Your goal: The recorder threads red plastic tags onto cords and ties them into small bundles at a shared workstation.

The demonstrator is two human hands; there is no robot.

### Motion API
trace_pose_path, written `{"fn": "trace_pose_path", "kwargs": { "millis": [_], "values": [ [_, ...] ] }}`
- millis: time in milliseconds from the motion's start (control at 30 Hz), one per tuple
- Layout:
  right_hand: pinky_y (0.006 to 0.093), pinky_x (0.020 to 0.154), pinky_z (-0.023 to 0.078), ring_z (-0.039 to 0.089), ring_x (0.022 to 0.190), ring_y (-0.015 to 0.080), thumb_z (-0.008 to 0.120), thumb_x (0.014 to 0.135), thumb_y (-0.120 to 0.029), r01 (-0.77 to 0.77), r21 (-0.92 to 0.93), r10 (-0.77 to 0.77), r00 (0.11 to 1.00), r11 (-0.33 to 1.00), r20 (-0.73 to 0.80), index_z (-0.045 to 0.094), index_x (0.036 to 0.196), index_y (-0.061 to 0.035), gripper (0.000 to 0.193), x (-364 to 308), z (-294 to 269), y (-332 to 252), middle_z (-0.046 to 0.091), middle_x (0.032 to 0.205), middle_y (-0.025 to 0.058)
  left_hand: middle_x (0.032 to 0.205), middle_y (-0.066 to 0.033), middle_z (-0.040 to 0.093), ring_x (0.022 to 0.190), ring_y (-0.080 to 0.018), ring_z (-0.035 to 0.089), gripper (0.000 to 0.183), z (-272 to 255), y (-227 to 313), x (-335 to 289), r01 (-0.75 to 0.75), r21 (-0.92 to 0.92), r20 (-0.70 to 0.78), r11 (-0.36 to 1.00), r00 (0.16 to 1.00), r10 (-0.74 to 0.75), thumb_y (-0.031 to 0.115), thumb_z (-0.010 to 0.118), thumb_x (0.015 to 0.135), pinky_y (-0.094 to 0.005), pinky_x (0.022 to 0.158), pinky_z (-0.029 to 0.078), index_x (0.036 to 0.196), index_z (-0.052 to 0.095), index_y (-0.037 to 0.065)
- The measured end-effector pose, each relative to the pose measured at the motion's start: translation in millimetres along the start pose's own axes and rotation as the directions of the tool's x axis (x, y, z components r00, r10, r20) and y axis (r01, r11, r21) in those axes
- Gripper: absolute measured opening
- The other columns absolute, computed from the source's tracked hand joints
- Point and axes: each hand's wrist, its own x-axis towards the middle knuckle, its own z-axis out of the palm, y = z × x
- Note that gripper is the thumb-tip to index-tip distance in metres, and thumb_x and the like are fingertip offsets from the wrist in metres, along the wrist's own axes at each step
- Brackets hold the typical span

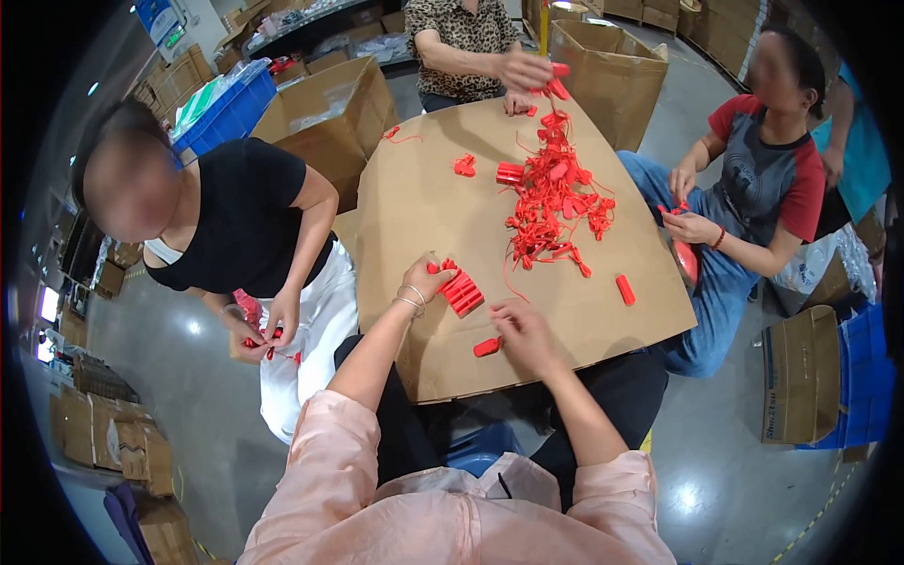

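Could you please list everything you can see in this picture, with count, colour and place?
cardboard sheet: one, brown, centre, serving as the worktop
pile of seals: one, red, far half of sheet
row of seals: one, red, by the left hand
loose seal: one, red, by the right hand
cardboard boxes: several, brown, around the sheet
crate: one, blue, upper left
co-workers: three, seated around the sheet
left hand: touching the row
right hand: beside the loose seal
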Motion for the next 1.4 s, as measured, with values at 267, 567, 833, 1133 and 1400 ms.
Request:
{"fn": "trace_pose_path", "kwargs": {
  "millis": [267, 567, 833, 1133, 1400],
  "values": [
    [0.0444, 0.097, 0.030, 0.033, 0.119, 0.0347, 0.056, 0.076, -0.012, 0.387, -0.572, -0.219, 0.914, 0.723, 0.342, 0.054, 0.078, 0.0009, 0.013, 23, 50, 3, 0.042, 0.123, 0.0177, 0.076, -0.0111, 0.063, 0.069, -0.0184, 0.060, 0.028, 1, -8, 6, -0.163, 0.005, 0.036, 0.987, 0.986, 0.163, 0.025, 0.064, 0.074, -0.0316, 0.064, 0.047, 0.086, 0.060, 0.000],
    [0.0444, 0.094, 0.033, 0.039, 0.113, 0.0340, 0.054, 0.077, -0.014, 0.403, -0.633, -0.263, 0.914, 0.661, 0.308, 0.056, 0.079, 0.0032, 0.018, 24, 55, 14, 0.046, 0.119, 0.0158, 0.073, -0.0074, 0.062, 0.066, -0.0134, 0.058, 0.019, -6, 3, 8, -0.129, -0.038, 0.083, 0.991, 0.988, 0.131, 0.018, 0.062, 0.076, -0.0286, 0.062, 0.047, 0.087, 0.061, 0.003],
    [0.0443, 0.094, 0.033, 0.039, 0.112, 0.0333, 0.055, 0.076, -0.013, 0.391, -0.616, -0.279, 0.920, 0.683, 0.275, 0.056, 0.079, 0.0017, 0.015, 22, 57, 15, 0.047, 0.117, 0.0140, 0.076, -0.0073, 0.063, 0.063, -0.0135, 0.058, 0.022, -15, -2, 32, 0.045, -0.140, 0.190, 0.989, 0.982, -0.018, 0.018, 0.063, 0.076, -0.0265, 0.060, 0.048, 0.091, 0.063, 0.002],
    [0.0449, 0.094, 0.032, 0.039, 0.112, 0.0326, 0.057, 0.074, -0.012, 0.385, -0.609, -0.260, 0.922, 0.694, 0.287, 0.056, 0.076, 0.0001, 0.012, 21, 58, 15, 0.048, 0.116, 0.0141, 0.062, -0.0043, 0.056, 0.037, -0.0075, 0.041, 0.017, -38, -7, 70, 0.287, -0.563, 0.250, 0.775, 0.953, -0.172, 0.018, 0.062, 0.078, -0.0222, 0.032, 0.030, 0.075, 0.058, 0.001],
    [0.0316, 0.072, 0.043, 0.053, 0.085, 0.0197, 0.058, 0.075, -0.003, 0.001, -0.109, 0.000, 1.000, 0.994, 0.013, 0.058, 0.082, -0.0004, 0.007, 22, 35, 25, 0.054, 0.099, 0.0090, 0.062, -0.0082, 0.059, 0.033, -0.0083, 0.037, 0.013, -45, 35, 41, 0.183, -0.619, 0.117, 0.764, 0.983, -0.141, 0.015, 0.050, 0.082, -0.0223, 0.029, 0.027, 0.079, 0.051, 0.002]
  ]
}}
